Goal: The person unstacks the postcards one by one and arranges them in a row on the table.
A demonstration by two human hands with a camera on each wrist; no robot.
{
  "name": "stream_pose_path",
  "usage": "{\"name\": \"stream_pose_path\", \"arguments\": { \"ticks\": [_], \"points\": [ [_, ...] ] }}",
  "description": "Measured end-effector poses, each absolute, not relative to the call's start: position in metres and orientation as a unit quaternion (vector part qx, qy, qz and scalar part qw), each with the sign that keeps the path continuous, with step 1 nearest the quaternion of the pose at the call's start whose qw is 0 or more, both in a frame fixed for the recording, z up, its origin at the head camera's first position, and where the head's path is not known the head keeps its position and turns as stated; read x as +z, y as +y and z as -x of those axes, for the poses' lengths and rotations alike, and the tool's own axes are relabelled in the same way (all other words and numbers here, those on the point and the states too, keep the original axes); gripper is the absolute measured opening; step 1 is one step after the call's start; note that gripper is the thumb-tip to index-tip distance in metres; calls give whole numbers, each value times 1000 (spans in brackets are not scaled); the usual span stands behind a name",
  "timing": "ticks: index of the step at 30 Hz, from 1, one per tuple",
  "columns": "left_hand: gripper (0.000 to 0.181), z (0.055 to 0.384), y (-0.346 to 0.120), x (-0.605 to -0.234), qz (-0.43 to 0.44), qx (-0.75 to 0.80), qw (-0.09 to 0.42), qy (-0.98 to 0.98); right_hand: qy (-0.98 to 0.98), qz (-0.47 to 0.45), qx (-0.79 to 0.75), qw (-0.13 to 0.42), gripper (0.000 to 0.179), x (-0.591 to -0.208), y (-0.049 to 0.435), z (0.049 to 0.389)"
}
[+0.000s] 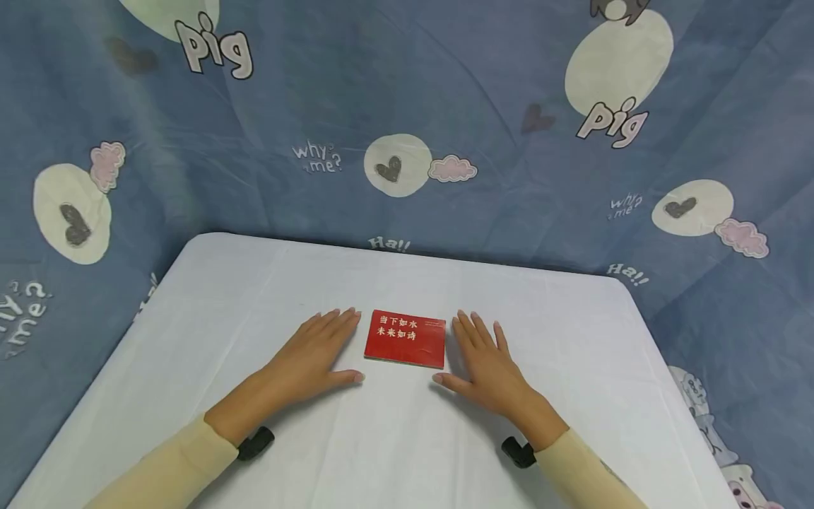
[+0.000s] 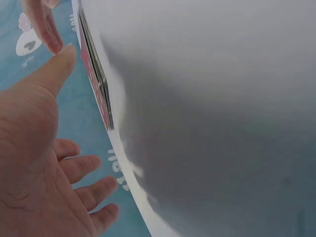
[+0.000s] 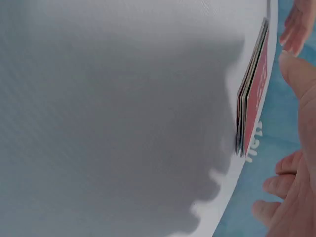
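Observation:
A small red stack of thin cards or leaves, with white Chinese characters on its top, lies flat on the white-covered table. My left hand is to its left, fingers straight and thumb reaching toward its near left corner. On the other side, my right hand mirrors this, fingertips close to the right edge and thumb pointing inward. Neither hand holds anything. Seen from the left wrist, the layered edges of the red stack show beyond the thumb. The right wrist view also shows several layers in the red stack.
The white tablecloth reaches a rounded far edge. Behind and beside it hangs blue patterned fabric printed with words, hearts and clouds. A black wrist device sits under the left cuff, another black device under the right.

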State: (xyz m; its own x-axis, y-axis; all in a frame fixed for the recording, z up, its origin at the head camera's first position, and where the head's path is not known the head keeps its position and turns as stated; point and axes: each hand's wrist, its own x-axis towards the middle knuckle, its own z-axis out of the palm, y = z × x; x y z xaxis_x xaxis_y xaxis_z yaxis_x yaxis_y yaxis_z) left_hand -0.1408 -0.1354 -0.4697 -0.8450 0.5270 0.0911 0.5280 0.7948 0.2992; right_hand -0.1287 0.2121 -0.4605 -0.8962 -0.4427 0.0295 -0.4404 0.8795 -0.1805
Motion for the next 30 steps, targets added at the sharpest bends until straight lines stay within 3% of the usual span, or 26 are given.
{"name": "stream_pose_path", "arguments": {
  "ticks": [17, 30],
  "points": [
    [102, 173, -107, -462, 297, -154, -39, -942, 950, 289, -113, 32, 97, -463, 197, 156],
    [102, 190, -84, -462, 310, -150, -79, -936, 950, 277, -139, 49, 95, -468, 197, 163]
  ]
}}
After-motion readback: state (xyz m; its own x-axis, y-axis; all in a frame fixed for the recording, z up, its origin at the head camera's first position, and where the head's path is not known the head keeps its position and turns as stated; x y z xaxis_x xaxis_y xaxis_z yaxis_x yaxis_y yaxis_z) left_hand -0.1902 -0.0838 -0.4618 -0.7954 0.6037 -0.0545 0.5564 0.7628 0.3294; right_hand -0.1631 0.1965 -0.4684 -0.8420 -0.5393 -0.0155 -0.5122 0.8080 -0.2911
